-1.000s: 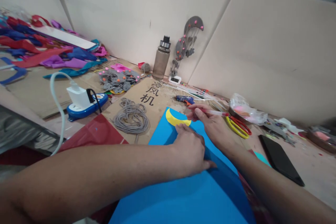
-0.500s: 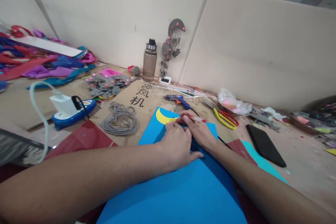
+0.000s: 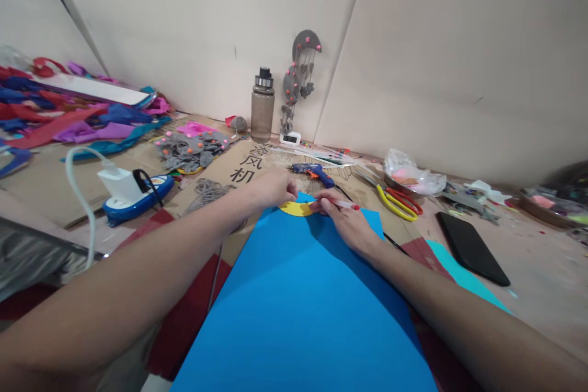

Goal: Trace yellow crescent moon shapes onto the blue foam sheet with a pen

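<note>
A large blue sheet (image 3: 303, 306) lies on the table in front of me. At its far corner sits a yellow crescent cutout (image 3: 296, 209). My left hand (image 3: 271, 188) reaches across to the crescent's far end and pinches it with closed fingers. My right hand (image 3: 344, 220) rests on the blue sheet beside the crescent, closed around a red-tipped pen (image 3: 346, 204) whose tip meets the crescent's edge.
Beyond my hands lie a blue glue gun (image 3: 315, 173) and yellow-red scissors (image 3: 397, 202). A black phone (image 3: 471, 247) is at right, a power strip with charger (image 3: 133, 193) and grey cord (image 3: 206, 191) at left. A bottle (image 3: 262, 104) stands by the cardboard wall.
My left hand has left the middle of the blue sheet and gone forward to the crescent's far end. My right hand with the pen stays beside the crescent.
</note>
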`<state>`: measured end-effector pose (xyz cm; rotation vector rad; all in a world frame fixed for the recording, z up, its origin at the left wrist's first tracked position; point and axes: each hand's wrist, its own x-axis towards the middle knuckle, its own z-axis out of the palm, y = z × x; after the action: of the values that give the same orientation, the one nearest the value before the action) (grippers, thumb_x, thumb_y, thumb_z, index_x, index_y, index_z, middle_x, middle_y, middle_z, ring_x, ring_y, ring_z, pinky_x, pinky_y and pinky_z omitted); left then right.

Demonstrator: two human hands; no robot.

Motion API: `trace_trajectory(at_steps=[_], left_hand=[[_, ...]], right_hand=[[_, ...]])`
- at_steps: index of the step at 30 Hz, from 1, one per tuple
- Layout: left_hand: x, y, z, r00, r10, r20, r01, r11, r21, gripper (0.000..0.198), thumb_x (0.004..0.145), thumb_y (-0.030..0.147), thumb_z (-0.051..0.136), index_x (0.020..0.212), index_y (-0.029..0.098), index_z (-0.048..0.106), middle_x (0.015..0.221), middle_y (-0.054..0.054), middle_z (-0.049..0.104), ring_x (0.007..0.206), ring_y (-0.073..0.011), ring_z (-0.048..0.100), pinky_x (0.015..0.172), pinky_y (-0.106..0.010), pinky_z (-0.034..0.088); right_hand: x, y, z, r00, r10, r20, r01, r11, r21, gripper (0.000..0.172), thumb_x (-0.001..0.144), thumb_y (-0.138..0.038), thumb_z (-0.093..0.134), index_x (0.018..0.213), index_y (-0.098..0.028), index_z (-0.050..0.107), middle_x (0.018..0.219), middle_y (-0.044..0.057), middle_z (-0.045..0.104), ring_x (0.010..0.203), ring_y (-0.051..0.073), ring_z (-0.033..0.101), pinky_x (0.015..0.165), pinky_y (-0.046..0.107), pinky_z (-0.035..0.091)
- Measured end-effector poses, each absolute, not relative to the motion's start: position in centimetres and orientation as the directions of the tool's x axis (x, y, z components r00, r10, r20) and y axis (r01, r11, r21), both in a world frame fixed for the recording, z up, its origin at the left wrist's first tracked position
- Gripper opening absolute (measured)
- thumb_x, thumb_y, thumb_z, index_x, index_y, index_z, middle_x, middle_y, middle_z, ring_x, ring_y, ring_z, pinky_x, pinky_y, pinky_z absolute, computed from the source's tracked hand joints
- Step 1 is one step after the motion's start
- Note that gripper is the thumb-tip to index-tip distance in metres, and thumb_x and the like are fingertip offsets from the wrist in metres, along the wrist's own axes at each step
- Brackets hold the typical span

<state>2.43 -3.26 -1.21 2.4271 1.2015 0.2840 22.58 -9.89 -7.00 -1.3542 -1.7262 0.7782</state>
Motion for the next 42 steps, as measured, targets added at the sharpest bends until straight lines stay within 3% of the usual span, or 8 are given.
trace_trajectory(at_steps=[5,16,20,26,32,36,42], left_hand=[[1.9,-1.5,-2.5,0.64,0.759,-0.121,0.695,-0.504,0.514,0.013,0.072,0.02,0.065,0.08,0.016,0.074,0.068,0.0,0.069,0.063,-0.0119,0.061,0.059,-0.02,0.041],[1.8,-0.3,-2.3,0.636,0.718,-0.284,0.7,-0.381,0.604,0.012,0.069,0.025,0.071,0.078,0.018,0.071,0.061,0.003,0.063,0.059,-0.0108,0.056,0.058,-0.02,0.044],[2.0,0.2,-2.6,0.642,0.705,-0.303,0.693,-0.365,0.621,0.01,0.068,0.026,0.072,0.073,0.018,0.071,0.062,0.002,0.063,0.063,-0.0122,0.058,0.062,-0.022,0.045],[2.2,0.1,-2.6,0.631,0.712,-0.308,0.697,-0.346,0.627,0.007,0.068,0.022,0.072,0.071,0.017,0.07,0.061,0.002,0.062,0.06,-0.0105,0.056,0.063,-0.021,0.046],[2.1,0.5,-2.7,0.645,0.701,-0.304,0.697,-0.375,0.612,0.005,0.069,0.021,0.07,0.069,0.016,0.068,0.056,0.004,0.058,0.059,-0.0096,0.055,0.059,-0.018,0.042],[2.1,0.4,-2.8,0.649,0.703,-0.29,0.69,-0.384,0.614,0.002,0.069,0.017,0.067,0.07,0.016,0.069,0.055,0.004,0.057,0.057,-0.0091,0.052,0.058,-0.019,0.042],[2.2,0.2,-2.8,0.654,0.697,-0.295,0.679,-0.369,0.634,0.005,0.068,0.013,0.063,0.068,0.016,0.067,0.06,0.003,0.061,0.062,-0.0104,0.054,0.065,-0.021,0.046]], right_hand=[[22.7,-9.7,-7.1,-0.127,0.967,0.22,0.484,0.254,-0.837,0.021,0.095,-0.041,0.045,0.105,-0.027,0.057,0.099,0.003,0.072,0.098,0.017,0.068,0.095,0.035,0.051],[22.4,-9.9,-6.3,-0.122,0.975,0.188,0.485,0.224,-0.845,0.027,0.093,-0.044,0.047,0.105,-0.024,0.06,0.097,0.006,0.073,0.096,0.021,0.068,0.095,0.039,0.051],[22.2,-10.2,-5.6,-0.148,0.974,0.169,0.503,0.222,-0.835,0.032,0.093,-0.049,0.046,0.109,-0.025,0.062,0.096,0.006,0.073,0.094,0.022,0.068,0.094,0.041,0.051],[20.3,-11.0,-4.2,-0.126,0.933,0.337,0.541,0.35,-0.765,0.035,0.093,-0.051,0.046,0.104,-0.025,0.067,0.098,0.006,0.069,0.086,0.021,0.063,0.08,0.037,0.052],[17.9,-10.2,-5.2,-0.224,0.942,0.25,0.444,0.328,-0.834,0.03,0.092,-0.044,0.046,0.093,-0.019,0.062,0.074,0.003,0.061,0.067,0.016,0.058,0.063,0.029,0.048],[17.2,-9.6,-6.0,-0.204,0.952,0.228,0.466,0.299,-0.833,0.025,0.092,-0.041,0.047,0.088,-0.019,0.057,0.073,0.001,0.06,0.062,0.013,0.057,0.061,0.027,0.047],[16.8,-9.2,-5.9,-0.249,0.922,0.297,0.615,0.387,-0.687,0.026,0.094,-0.032,0.045,0.075,-0.019,0.057,0.079,0.004,0.062,0.067,0.013,0.056,0.066,0.027,0.046]])
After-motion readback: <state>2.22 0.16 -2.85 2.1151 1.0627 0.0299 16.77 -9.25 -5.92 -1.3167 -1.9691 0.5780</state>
